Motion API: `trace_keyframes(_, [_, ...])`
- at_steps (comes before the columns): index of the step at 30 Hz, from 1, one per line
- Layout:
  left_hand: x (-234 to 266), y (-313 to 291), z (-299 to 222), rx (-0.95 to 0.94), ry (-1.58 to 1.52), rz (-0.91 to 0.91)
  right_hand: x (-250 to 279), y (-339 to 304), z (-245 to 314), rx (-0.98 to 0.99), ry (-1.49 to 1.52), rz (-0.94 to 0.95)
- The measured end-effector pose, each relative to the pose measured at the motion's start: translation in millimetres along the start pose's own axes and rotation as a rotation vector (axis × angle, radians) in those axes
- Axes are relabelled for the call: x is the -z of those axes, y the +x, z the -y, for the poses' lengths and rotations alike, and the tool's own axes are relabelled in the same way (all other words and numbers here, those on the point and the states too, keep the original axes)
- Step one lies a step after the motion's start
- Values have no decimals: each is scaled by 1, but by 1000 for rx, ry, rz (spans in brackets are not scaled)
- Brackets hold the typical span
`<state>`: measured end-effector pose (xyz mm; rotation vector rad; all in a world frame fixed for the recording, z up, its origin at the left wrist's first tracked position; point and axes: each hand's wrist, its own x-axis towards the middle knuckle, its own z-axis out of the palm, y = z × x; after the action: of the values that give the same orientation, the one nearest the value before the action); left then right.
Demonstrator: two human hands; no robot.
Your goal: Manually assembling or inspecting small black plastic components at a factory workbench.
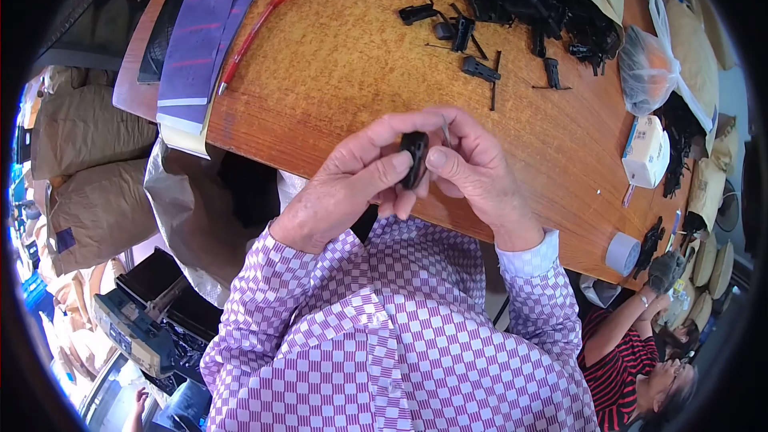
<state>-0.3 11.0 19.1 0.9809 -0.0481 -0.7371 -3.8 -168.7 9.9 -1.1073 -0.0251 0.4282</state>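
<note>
Near table edge (264,158), black part (414,158)

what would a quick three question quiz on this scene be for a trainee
1. True or false: the red pen lies left of the loose black parts.
2. What does the left grip hold? a) roll of tape b) small black piece c) plastic bag
3. Fill in: the white pack rests toward the ____ side of the table.

Key: 1. True. 2. b. 3. right.

A red pen (258,34) lies beside purple sheets (194,52), brown sacks (104,204) further left.
</note>
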Motion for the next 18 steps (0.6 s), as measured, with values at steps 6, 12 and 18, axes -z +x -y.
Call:
trace_keyframes(6, [8,-3,1,2,4,50,8,3,0,-145,-129,74])
trace_keyframes(12, [6,1,17,-191,390,-56,-2,2,5,-100,-292,-30])
trace_keyframes(18, [-6,4,18,-296,598,-105,3,-2,5,-96,-249,-45])
